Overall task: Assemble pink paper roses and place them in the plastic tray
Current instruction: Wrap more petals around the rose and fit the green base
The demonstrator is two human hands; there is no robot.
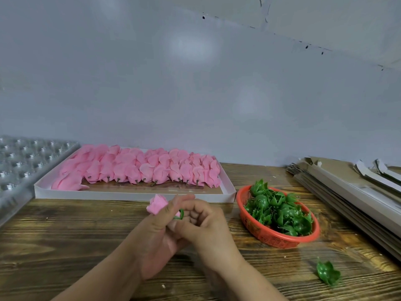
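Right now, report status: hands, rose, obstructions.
Left hand holds pink rose. Right hand pinches green calyx at its base. Clear plastic tray far left; nothing blocking.

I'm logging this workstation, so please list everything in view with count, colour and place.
Pink paper rose: one, pink, held above the table centre.
Green plastic calyx on the rose: one, green, between both hands.
Flat white cardboard box: one, white, rear centre.
Pink paper petal heads: many, pink, in rows inside the box.
Red plastic mesh basket: one, red, right of centre.
Green calyxes: a heap, green, in the basket.
Loose green calyx: one, near right.
Clear plastic tray: one, far left.
Grey cardboard stack: far right.
Wooden table: brown.
Left hand: holds the rose.
Right hand: pinches the calyx.
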